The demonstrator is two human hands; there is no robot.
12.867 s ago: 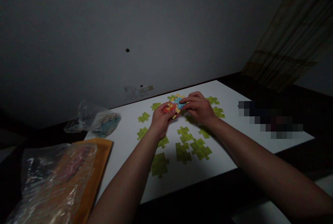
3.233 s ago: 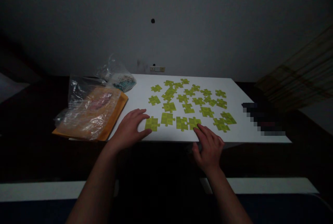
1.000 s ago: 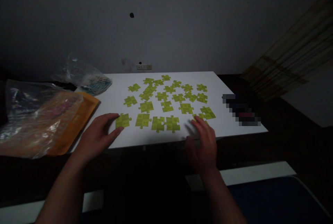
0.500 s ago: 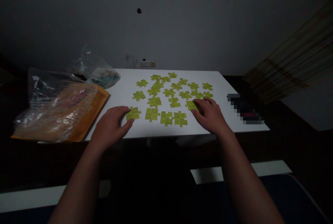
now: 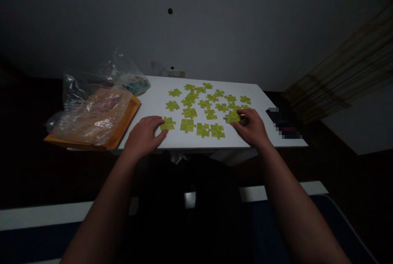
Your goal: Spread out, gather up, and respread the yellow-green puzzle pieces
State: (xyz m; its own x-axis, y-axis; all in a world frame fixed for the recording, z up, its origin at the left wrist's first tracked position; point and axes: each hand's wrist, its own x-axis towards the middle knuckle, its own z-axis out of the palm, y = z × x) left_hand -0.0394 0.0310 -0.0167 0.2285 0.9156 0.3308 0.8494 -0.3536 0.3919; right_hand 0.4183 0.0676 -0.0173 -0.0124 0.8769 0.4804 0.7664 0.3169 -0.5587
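Several yellow-green puzzle pieces [image 5: 202,102] lie face down on a white board [image 5: 153,96]. A row of them runs along the near edge. My left hand [image 5: 144,135] rests flat at the near left, fingertips touching the leftmost piece [image 5: 168,123] of that row. My right hand [image 5: 252,127] is at the near right, fingers curled on a green piece [image 5: 232,116] that it pinches at the board.
An orange envelope [image 5: 124,118] under a clear plastic bag [image 5: 89,114] lies left of the board. Another clear bag [image 5: 130,77] with coloured contents sits behind it. A dark blurred object [image 5: 284,122] lies at the right edge. Wall and a socket [image 5: 176,73] are behind.
My right hand has come up from below the near edge onto the board and closed on a green piece. My left hand has stayed by the leftmost piece.
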